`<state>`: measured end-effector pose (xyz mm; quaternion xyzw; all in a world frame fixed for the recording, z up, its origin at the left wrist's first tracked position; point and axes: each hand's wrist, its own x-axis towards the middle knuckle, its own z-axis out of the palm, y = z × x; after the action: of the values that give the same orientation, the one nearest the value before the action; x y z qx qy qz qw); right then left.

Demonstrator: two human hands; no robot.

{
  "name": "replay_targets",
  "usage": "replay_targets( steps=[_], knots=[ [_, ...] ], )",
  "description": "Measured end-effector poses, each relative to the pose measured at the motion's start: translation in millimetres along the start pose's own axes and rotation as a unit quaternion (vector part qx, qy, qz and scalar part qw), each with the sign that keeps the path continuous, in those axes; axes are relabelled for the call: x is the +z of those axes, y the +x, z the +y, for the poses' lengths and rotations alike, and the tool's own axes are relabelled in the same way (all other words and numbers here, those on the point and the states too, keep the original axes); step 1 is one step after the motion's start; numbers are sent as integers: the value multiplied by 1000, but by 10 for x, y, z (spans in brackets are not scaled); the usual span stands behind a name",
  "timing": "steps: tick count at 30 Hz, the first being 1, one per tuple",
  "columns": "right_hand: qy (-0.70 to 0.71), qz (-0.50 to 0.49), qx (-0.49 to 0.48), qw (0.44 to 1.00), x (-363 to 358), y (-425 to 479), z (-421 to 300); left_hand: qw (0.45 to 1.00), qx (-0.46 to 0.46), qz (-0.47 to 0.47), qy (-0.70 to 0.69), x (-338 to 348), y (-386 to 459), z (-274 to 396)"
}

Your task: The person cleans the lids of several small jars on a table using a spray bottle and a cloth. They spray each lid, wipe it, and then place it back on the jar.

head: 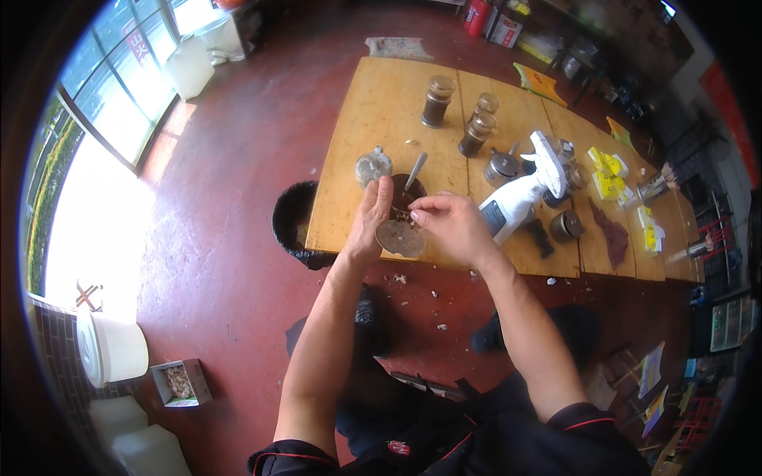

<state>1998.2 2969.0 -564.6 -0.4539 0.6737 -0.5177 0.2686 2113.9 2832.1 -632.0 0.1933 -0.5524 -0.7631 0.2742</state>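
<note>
My left hand (373, 217) is upright beside a round, dirty disc-like lid (402, 238) at the near table edge; whether it grips the lid cannot be told. Close to the lid's far rim is my right hand (449, 223), thumb and fingertips pinched together; anything between them is too small to make out. Just beyond the hands stands a dark open jar (408, 185) with a metal spoon (417, 169) leaning in it. A glass jar with a lid (374, 165) stands to its left. To the right of my right hand is a white spray bottle (524, 190).
The wooden table (387, 101) bears pepper-mill-like jars (437, 101), a lidded metal pot (502, 166), a dark red cloth (610, 235) and yellow packets (607, 172). A black-lined bin (294, 223) stands at its left corner. Pale scraps (442, 326) lie on the floor.
</note>
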Motion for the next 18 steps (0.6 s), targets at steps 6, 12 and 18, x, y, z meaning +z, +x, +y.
replay_targets(
  steps=[6,12,18],
  knots=[
    [-56,18,-41,997,-22,8,-47,999,-11,-1,-48,124,-52,63],
    [-115,39,-69,990,-31,27,-96,998,6,10,-59,138,-23,-25],
    [-86,42,-62,993,-56,34,-48,998,1,19,-58,140,-15,-9]
  ],
)
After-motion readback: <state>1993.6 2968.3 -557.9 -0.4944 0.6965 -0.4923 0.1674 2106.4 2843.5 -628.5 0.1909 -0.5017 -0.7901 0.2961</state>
